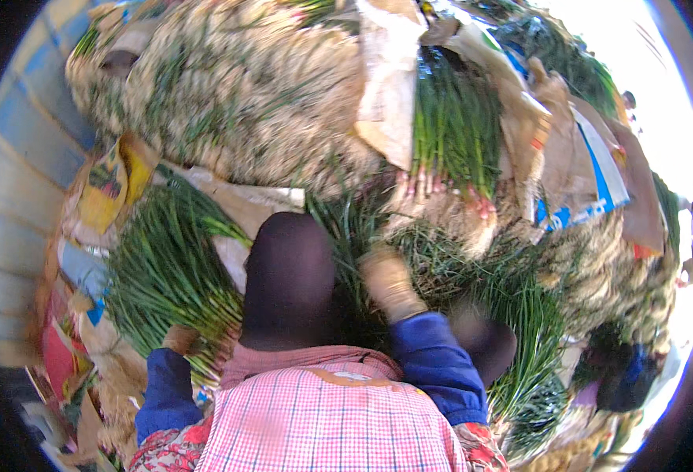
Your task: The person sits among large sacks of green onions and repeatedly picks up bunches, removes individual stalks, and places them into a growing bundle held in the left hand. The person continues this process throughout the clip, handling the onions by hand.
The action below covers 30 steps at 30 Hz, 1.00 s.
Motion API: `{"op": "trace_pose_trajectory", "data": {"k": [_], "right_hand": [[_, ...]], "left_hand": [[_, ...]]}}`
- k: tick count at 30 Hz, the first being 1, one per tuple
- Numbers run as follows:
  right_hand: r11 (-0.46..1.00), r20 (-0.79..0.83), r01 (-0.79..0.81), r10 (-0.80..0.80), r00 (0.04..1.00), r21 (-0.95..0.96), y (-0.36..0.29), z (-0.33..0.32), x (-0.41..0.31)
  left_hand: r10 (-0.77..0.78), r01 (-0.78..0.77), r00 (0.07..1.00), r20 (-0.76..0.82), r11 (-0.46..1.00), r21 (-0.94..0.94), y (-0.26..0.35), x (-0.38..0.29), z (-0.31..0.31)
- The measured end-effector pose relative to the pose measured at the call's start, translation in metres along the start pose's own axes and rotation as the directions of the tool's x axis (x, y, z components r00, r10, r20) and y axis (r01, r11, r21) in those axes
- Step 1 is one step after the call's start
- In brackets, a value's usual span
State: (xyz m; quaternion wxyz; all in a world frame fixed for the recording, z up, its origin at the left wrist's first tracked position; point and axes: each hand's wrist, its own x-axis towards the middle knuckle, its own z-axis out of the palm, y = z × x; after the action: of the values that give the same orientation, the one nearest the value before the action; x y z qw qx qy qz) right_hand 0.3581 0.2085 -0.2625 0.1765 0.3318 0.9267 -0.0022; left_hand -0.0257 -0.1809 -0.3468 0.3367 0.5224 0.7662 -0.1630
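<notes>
My left hand (181,339) rests at the stem end of a heap of spring onions (169,265) on my left; its fingers are partly hidden among the stalks. Blurred by motion, my right hand (384,277) is over loose green leaves (352,236) between my knees, and what its fingers hold cannot be made out. Beside my right knee (485,342) lies another heap of spring onions (523,336). Ahead, a bundle with pinkish stem ends (455,130) sits between paper sacks (387,76). Blue sleeves cover both forearms, and a pink checked apron (328,419) covers my lap.
A large mound of pale, root-like plant material mixed with green leaves (234,100) spreads ahead. Another pale mound (594,277) lies to the right. A blue and beige covering (27,177) curves along the left. Opened sacks (107,189) lie around, and a dark figure (624,366) is at right.
</notes>
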Motion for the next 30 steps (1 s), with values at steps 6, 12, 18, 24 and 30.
{"op": "trace_pose_trajectory", "data": {"k": [6, 12, 18, 24, 30], "right_hand": [[0.774, -0.304, 0.082, 0.147, 0.941, 0.628, -0.035, -0.032, -0.004], [0.72, -0.561, -0.153, 0.639, 0.526, 0.677, 0.093, -0.134, 0.027], [0.596, -0.291, -0.144, 0.571, 0.768, 0.79, 0.093, -0.14, 0.017], [0.584, -0.536, 0.245, 0.399, 0.744, 0.774, 0.036, -0.115, -0.027], [-0.14, 0.012, 0.029, 0.283, 0.959, 0.99, 0.08, -0.125, 0.014]], "left_hand": [[-0.397, -0.334, 0.816, -0.419, 0.267, -0.904, 0.142, -0.008, -0.229], [0.093, -0.648, 0.759, -0.645, 0.009, -0.762, 0.313, -0.001, -0.348], [0.211, -0.382, 0.879, -0.428, -0.225, -0.896, 0.407, 0.069, -0.338], [0.326, -0.297, 0.863, -0.387, -0.292, -0.909, 0.419, 0.086, -0.325], [0.405, -0.325, 0.854, -0.326, -0.073, -0.943, 0.416, 0.068, -0.326]]}}
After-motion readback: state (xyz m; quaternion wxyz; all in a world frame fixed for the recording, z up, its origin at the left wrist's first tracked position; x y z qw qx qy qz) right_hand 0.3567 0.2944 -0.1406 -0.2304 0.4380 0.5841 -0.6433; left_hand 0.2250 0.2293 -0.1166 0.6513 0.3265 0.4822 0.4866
